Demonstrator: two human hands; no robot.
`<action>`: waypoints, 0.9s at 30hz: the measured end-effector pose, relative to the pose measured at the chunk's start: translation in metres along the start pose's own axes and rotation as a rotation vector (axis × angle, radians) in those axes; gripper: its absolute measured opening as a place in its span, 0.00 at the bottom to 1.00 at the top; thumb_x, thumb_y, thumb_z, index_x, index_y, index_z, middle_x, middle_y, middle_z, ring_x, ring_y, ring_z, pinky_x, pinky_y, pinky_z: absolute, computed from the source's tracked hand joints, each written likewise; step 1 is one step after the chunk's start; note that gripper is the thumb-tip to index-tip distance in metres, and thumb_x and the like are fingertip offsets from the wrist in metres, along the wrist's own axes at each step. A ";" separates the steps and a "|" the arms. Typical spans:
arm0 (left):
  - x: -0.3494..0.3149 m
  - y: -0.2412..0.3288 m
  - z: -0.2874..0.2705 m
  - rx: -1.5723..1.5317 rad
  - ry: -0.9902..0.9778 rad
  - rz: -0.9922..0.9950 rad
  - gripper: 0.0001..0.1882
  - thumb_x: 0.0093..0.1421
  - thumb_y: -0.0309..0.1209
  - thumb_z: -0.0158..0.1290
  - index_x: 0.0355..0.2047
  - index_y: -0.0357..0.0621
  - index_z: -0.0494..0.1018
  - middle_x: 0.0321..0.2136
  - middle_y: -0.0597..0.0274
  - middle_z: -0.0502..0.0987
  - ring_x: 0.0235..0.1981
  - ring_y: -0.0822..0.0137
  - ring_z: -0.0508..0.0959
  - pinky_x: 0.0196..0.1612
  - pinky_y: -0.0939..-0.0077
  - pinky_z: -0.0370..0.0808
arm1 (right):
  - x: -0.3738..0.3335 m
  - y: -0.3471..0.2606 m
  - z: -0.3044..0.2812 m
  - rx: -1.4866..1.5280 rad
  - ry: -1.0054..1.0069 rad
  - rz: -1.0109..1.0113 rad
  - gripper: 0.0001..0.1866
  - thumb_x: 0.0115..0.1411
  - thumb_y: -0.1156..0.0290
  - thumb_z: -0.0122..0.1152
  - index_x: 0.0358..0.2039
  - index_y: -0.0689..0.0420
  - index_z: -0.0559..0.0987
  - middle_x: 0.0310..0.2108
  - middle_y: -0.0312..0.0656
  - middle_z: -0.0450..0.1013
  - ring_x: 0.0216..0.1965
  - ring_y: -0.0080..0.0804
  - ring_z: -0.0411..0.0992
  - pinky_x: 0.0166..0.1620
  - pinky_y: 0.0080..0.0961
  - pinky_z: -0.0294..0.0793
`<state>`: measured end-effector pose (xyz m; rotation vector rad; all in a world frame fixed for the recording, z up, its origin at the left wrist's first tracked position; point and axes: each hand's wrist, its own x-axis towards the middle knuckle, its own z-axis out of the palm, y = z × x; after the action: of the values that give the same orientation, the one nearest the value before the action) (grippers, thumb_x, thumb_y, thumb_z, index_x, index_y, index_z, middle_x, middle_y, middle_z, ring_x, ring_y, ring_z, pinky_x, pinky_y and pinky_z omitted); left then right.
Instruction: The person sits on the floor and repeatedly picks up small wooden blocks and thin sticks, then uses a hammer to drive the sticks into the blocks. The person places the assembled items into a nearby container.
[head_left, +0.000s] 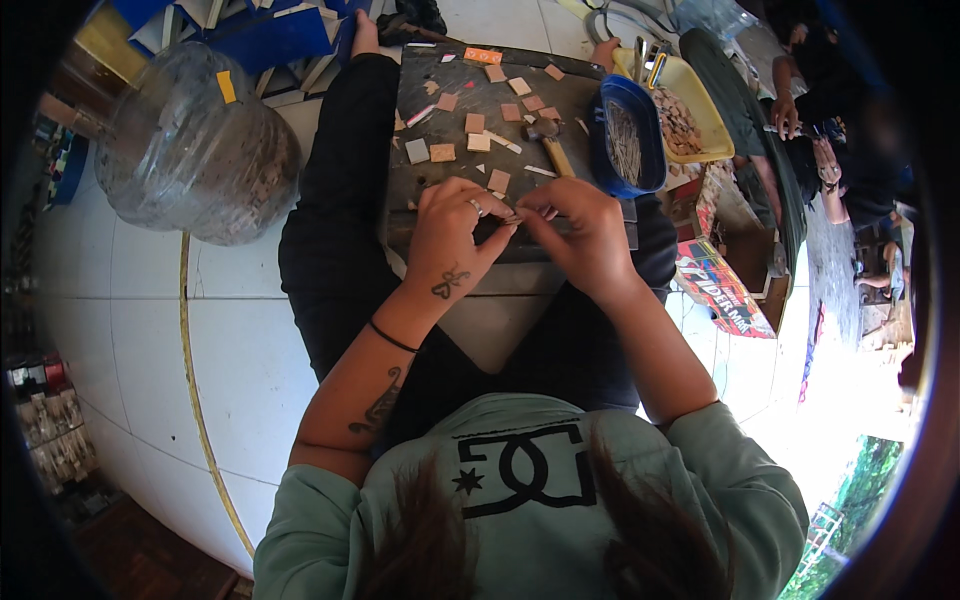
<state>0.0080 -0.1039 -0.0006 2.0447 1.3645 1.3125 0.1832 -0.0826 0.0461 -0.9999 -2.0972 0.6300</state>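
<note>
Over the near part of a dark board (pixel 430 90) across my lap, my left hand (pixel 455 222) and my right hand (pixel 585 235) meet fingertip to fingertip. Both pinch a small thin brown piece (pixel 515 219), mostly covered by the fingers. Scattered beyond the hands are several small flat squares, brown, tan and grey, such as a brown square (pixel 499 180) just past my fingertips. A small hammer (pixel 556 155) with a wooden handle lies on the board, close to my right hand.
A blue tub (pixel 655 165) of thin metal pins or nails stands at the board's right edge. Behind it sits a yellow basin (pixel 715 110) with many small brown pieces. A large see-through plastic jar (pixel 195 150) is on the left floor. Another person's hand (pixel 785 115) shows at far right.
</note>
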 end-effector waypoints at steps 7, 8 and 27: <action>0.005 0.005 0.002 -0.147 -0.030 -0.035 0.03 0.52 0.24 0.60 0.27 0.41 0.77 0.27 0.62 0.77 0.34 0.58 0.76 0.45 0.63 0.70 | 0.000 0.002 0.002 0.019 0.021 0.038 0.08 0.50 0.78 0.67 0.31 0.61 0.78 0.30 0.45 0.76 0.32 0.43 0.76 0.36 0.32 0.76; 0.005 0.005 0.003 -0.159 -0.031 -0.046 0.03 0.52 0.24 0.60 0.27 0.40 0.77 0.27 0.61 0.77 0.34 0.57 0.76 0.44 0.62 0.70 | -0.001 0.002 0.001 0.018 0.013 0.060 0.10 0.50 0.77 0.68 0.33 0.61 0.78 0.31 0.45 0.75 0.34 0.43 0.76 0.37 0.33 0.76; -0.003 0.002 0.014 -0.129 0.078 0.105 0.03 0.56 0.22 0.59 0.27 0.38 0.76 0.26 0.60 0.77 0.27 0.59 0.78 0.37 0.70 0.74 | -0.103 -0.014 -0.061 0.129 -0.016 0.518 0.22 0.67 0.75 0.48 0.61 0.60 0.62 0.38 0.44 0.70 0.34 0.30 0.71 0.38 0.25 0.71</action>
<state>0.0200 -0.1045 -0.0078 2.0217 1.1843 1.4980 0.2694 -0.1664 0.0523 -1.4782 -1.7824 1.0137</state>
